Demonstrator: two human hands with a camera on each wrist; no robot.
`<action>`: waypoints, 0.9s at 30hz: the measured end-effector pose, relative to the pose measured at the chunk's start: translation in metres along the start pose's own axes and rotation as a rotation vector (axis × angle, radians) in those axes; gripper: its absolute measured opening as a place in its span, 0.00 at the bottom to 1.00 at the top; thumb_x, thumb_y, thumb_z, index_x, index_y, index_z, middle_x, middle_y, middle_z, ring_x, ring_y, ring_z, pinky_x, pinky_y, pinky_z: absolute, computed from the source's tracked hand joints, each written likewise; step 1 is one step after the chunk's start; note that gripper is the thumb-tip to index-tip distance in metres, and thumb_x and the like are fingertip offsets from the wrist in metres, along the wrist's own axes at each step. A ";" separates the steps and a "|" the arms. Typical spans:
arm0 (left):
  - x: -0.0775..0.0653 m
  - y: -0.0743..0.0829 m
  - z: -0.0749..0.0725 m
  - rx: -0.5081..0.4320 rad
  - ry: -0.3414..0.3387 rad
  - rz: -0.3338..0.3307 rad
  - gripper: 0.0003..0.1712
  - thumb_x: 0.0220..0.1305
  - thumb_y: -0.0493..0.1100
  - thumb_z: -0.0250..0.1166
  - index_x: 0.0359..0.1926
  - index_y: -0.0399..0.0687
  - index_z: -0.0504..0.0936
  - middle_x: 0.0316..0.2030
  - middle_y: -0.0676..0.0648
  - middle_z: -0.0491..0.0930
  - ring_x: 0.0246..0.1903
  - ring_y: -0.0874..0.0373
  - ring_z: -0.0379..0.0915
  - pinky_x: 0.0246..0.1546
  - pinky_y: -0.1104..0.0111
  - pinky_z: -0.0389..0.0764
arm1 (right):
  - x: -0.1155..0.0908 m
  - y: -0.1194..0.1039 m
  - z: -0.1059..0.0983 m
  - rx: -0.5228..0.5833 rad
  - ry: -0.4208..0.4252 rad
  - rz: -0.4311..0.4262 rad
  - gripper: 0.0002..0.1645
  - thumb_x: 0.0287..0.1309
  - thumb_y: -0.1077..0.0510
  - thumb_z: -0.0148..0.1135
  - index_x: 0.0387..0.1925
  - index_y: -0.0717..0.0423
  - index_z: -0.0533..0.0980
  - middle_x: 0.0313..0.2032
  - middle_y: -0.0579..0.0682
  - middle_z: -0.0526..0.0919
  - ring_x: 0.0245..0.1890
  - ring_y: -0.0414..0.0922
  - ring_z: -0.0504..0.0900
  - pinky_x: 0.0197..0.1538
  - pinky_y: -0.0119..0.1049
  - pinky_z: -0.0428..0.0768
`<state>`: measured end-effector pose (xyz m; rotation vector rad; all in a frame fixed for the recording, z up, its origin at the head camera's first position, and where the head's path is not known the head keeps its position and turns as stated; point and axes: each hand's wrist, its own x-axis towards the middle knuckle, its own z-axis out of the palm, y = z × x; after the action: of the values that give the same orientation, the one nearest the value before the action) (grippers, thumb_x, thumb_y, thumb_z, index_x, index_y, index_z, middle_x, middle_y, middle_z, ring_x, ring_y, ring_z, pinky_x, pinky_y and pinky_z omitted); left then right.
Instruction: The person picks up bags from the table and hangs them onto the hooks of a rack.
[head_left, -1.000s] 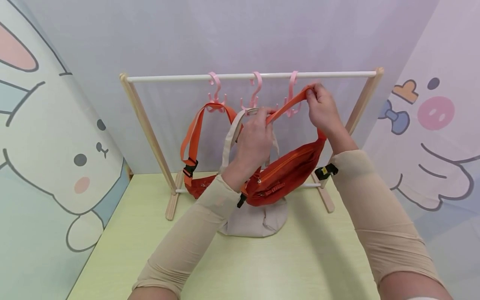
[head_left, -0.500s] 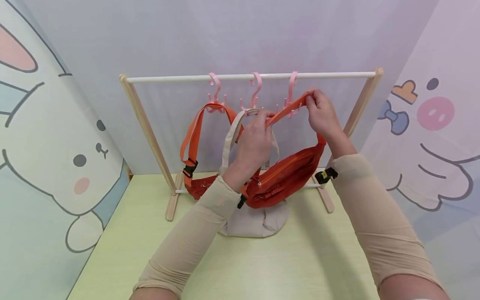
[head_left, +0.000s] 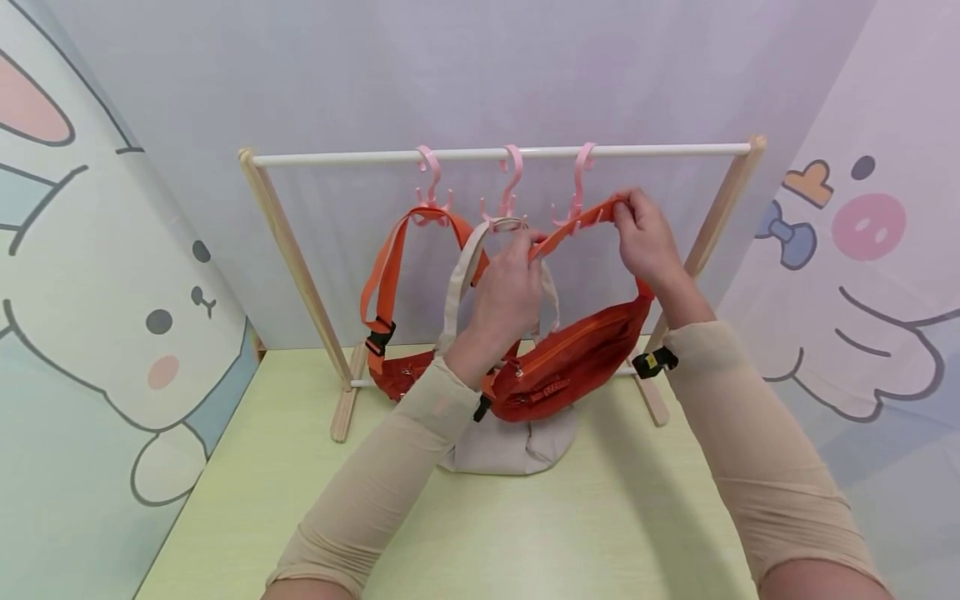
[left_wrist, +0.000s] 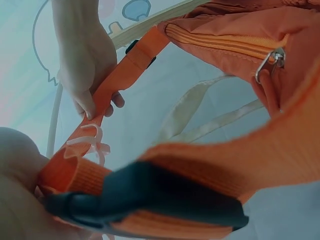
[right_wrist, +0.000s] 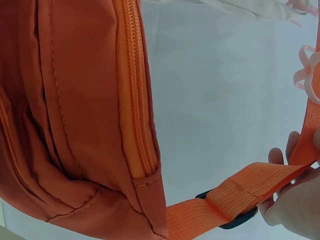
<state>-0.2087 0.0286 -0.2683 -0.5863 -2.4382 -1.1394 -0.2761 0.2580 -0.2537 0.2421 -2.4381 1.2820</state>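
Observation:
A dark orange waist bag [head_left: 573, 362] hangs tilted from its bright orange strap [head_left: 555, 240]. My left hand [head_left: 506, 292] pinches the strap's left part; a black buckle [left_wrist: 175, 197] shows close up by it in the left wrist view. My right hand [head_left: 647, 237] holds the strap's other end between thumb and fingers, higher and to the right. Between my hands the strap runs across the lower prongs of the right pink hook [head_left: 580, 179]. Prong tips show in front of the strap. In the right wrist view the bag's zipper [right_wrist: 134, 90] faces the camera.
The hooks hang on a white rail [head_left: 675, 150] with wooden legs [head_left: 296, 258]. A second orange waist bag [head_left: 386, 275] hangs from the left hook [head_left: 431, 179]. A beige bag [head_left: 506, 446] hangs by its straps from the middle hook [head_left: 513, 179], partly hidden behind my left hand.
My right hand has come down slightly, lowering the strap and bag a little. The strap, earlier higher across the right hook, now lies at its lower prongs. The right hook has swung slightly left.

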 end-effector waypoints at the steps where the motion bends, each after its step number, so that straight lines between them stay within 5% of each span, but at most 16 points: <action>1: 0.000 -0.001 0.001 -0.002 -0.001 0.002 0.18 0.85 0.43 0.54 0.69 0.47 0.74 0.48 0.44 0.85 0.32 0.54 0.78 0.32 0.64 0.82 | -0.001 0.001 0.000 0.000 0.007 -0.013 0.22 0.86 0.47 0.40 0.63 0.56 0.71 0.59 0.56 0.77 0.58 0.53 0.73 0.62 0.47 0.72; 13: -0.007 -0.014 0.012 0.001 0.003 0.012 0.21 0.83 0.41 0.56 0.71 0.45 0.75 0.51 0.44 0.85 0.34 0.53 0.79 0.33 0.62 0.82 | -0.018 0.009 0.001 -0.020 0.065 -0.062 0.22 0.85 0.47 0.41 0.62 0.57 0.72 0.51 0.56 0.77 0.47 0.48 0.71 0.48 0.40 0.71; 27: -0.014 -0.031 0.021 0.007 0.001 -0.030 0.18 0.82 0.40 0.59 0.67 0.44 0.77 0.51 0.45 0.82 0.44 0.52 0.78 0.51 0.58 0.85 | -0.037 0.025 0.002 -0.069 0.166 -0.143 0.21 0.85 0.50 0.44 0.62 0.59 0.74 0.49 0.57 0.80 0.43 0.47 0.73 0.44 0.37 0.72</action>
<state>-0.2171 0.0238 -0.3072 -0.5484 -2.4571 -1.1418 -0.2511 0.2700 -0.2884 0.2746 -2.2756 1.1087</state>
